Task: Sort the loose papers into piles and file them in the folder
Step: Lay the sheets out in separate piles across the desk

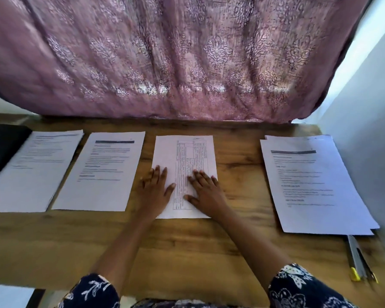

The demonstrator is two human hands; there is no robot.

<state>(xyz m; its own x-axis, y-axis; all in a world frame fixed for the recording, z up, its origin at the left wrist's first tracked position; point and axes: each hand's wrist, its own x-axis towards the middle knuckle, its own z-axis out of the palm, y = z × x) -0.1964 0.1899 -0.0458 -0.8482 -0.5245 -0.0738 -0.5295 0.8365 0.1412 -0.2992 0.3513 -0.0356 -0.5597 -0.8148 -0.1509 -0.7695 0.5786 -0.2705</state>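
Four lots of printed white paper lie in a row on the wooden table [187,241]. At far left is a text pile [33,170], then a second pile [102,172] with a dark header bar. In the middle lies a sheet printed with a table [185,156]. My left hand [153,190] and my right hand [206,192] rest flat on its lower half, fingers spread, holding nothing. A thicker stack [313,185] sits at the right. A dark folder [2,145] shows at the far left edge, partly cut off.
A mauve patterned curtain [187,58] hangs along the table's back edge. A white wall [369,130] closes the right side. Pens with yellow ends [358,261] lie at the right front, below the stack. Bare wood shows between the middle sheet and the right stack.
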